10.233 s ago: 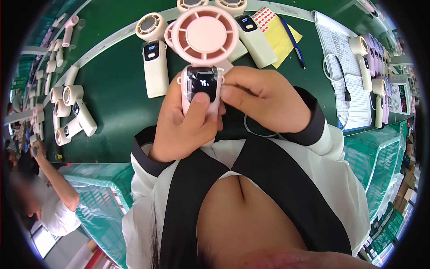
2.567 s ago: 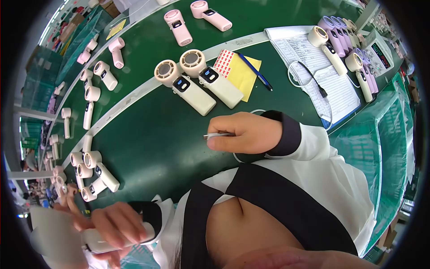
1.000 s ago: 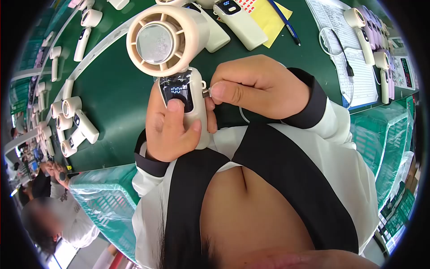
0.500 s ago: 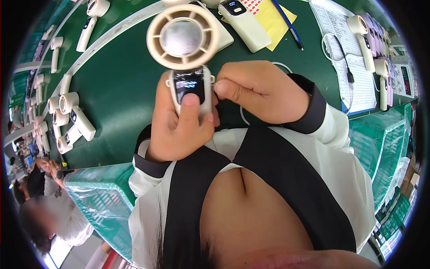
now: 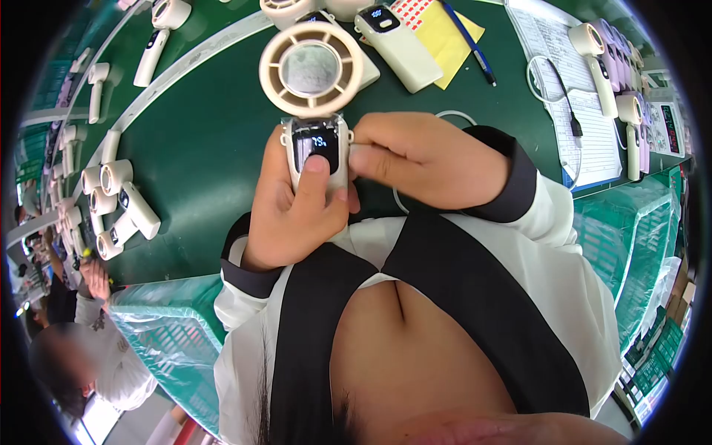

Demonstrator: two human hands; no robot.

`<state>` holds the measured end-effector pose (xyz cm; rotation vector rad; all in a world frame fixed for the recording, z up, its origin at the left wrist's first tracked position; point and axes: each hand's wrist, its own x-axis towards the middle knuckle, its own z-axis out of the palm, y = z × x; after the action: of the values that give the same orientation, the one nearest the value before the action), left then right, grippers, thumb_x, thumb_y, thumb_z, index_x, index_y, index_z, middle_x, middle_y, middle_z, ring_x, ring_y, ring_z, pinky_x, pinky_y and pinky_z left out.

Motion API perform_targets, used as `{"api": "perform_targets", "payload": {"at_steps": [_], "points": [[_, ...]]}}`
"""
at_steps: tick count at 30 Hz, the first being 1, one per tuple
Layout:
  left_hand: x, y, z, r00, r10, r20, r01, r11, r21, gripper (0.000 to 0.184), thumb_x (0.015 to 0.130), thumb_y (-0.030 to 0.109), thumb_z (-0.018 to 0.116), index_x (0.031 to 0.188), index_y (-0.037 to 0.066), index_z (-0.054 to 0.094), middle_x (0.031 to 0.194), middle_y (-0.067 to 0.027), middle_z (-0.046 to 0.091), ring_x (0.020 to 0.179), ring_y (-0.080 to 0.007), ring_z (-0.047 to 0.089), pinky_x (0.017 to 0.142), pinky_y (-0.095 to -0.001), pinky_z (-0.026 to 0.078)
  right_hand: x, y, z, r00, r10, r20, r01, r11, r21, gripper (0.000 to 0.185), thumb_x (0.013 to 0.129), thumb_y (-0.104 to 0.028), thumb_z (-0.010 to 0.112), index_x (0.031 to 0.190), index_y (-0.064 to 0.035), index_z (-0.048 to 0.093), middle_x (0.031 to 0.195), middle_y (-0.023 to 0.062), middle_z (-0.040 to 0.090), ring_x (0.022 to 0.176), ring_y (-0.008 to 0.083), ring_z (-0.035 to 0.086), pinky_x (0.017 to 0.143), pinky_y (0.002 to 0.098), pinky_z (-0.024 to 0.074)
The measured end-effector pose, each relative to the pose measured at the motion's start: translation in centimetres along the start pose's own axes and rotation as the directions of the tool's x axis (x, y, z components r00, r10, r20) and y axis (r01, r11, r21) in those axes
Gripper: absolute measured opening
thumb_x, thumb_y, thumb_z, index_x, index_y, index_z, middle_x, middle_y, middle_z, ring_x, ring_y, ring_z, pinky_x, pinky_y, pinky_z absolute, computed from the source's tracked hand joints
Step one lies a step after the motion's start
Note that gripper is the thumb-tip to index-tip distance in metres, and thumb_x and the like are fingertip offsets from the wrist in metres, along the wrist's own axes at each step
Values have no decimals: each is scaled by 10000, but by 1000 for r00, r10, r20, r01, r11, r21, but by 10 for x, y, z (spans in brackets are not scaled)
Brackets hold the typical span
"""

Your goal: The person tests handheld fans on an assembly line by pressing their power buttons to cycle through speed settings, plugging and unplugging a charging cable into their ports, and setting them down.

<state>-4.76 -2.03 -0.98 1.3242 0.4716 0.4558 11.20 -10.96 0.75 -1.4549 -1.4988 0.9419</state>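
Near the middle of the near edge of the counter (image 5: 208, 163), a cream fan (image 5: 317, 108) is being held by the left hand (image 5: 300, 211), its round head being pointed away from that edge. Its handle is being wrapped by the fingers, and the lower end of its dark display (image 5: 317, 139), where digits are being lit, is being covered by the thumb. At the fan's right side the right hand (image 5: 434, 159) is being held narrow, thumb and forefinger pinched on a white cable (image 5: 455, 113); the cable's end is being hidden by the fingers, and whether it is being seated in the fan cannot be told.

Farther from the near edge, a second fan (image 5: 404, 55) is being laid at a slant, a yellow sheet (image 5: 456, 50) being partly covered by it, by a sticker sheet (image 5: 413, 12) and by a blue pen (image 5: 469, 41). Toward the counter's right edge, written papers (image 5: 589, 144) are being crossed by a cord with a black plug (image 5: 575, 124), purple fans (image 5: 614, 55) being lined up beyond them. Toward the left end of the near edge, several cream fans are being bunched in a pile (image 5: 119, 196).
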Motion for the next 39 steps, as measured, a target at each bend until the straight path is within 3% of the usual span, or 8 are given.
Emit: {"api": "perform_targets", "payload": {"at_steps": [5, 13, 15, 17, 20, 25, 35, 39], "points": [[2, 4, -5, 995, -74, 64, 77, 996, -50, 308, 827, 30, 388, 1133, 3, 356, 827, -131, 517, 569, -149, 503, 495, -221, 403, -4, -13, -7, 975, 200, 94, -193, 978, -78, 167, 876, -172, 506, 799, -24, 520, 732, 32, 546, 624, 158, 465, 603, 254, 382], [61, 75, 22, 990, 126, 67, -124, 992, -36, 255, 768, 62, 477, 1008, -15, 434, 766, -110, 556, 557, -160, 508, 493, -232, 410, -19, 8, -32, 981, 118, -154, -109, 992, 65, 143, 872, -161, 519, 842, -22, 532, 731, 44, 540, 617, 151, 459, 591, 252, 386], [116, 98, 38, 963, 263, -59, -255, 959, 122, 221, 732, 91, 534, 905, -38, 484, 726, -117, 554, 557, -171, 504, 495, -240, 409, -22, 16, -39, 956, 91, -278, -96, 995, -5, 137, 873, -156, 518, 848, -23, 538, 725, 50, 535, 611, 152, 455, 589, 253, 389], [194, 108, 42, 953, 302, -28, -281, 916, 288, 408, 716, 125, 604, 1018, -123, 486, 930, -180, 569, 600, -198, 553, 523, -251, 456, -22, 18, -35, 958, 68, -278, -105, 987, -119, 147, 874, -171, 512, 859, -26, 530, 738, 75, 550, 617, 187, 488, 592, 274, 408], [252, 111, 69, 952, 303, 38, -289, 852, 437, 392, 727, 149, 590, 1011, -106, 500, 926, -176, 577, 621, -215, 557, 543, -263, 457, -24, 27, -28, 968, 22, -248, -85, 966, -246, 159, 874, -190, 504, 863, -32, 512, 743, 95, 562, 635, 235, 522, 607, 298, 422], [280, 104, 102, 942, 286, 174, -314, 576, 755, 364, 752, 210, 554, 994, -62, 535, 916, -166, 596, 676, -258, 566, 596, -295, 458, -28, 38, -23, 999, 9, -41, -14, 992, -128, 230, 852, -245, 478, 795, -23, 468, 717, 158, 565, 622, 337, 528, 570, 387, 415], [341, 66, 82, 997, 54, 57, -47, -182, 982, 366, 804, 333, 482, 958, 25, 605, 896, -145, 636, 786, -343, 586, 700, -358, 462, -30, 27, -23, 986, 142, -84, -161, 937, -310, 213, 868, -261, 474, 847, -49, 487, 746, 128, 584, 643, 323, 552, 592, 365, 442], [180, 60, 62, 639, 667, 383, -546, 42, 837, 141, 735, 154, 553, 722, 13, 555, 652, -109, 520, 594, -297, 505, 544, -355, 412, -31, 26, -19, 990, 93, -106, -128, 912, -390, 211, 864, -263, 469, 859, -53, 485, 762, 128, 588, 665, 330, 558, 594, 372, 443]]}}
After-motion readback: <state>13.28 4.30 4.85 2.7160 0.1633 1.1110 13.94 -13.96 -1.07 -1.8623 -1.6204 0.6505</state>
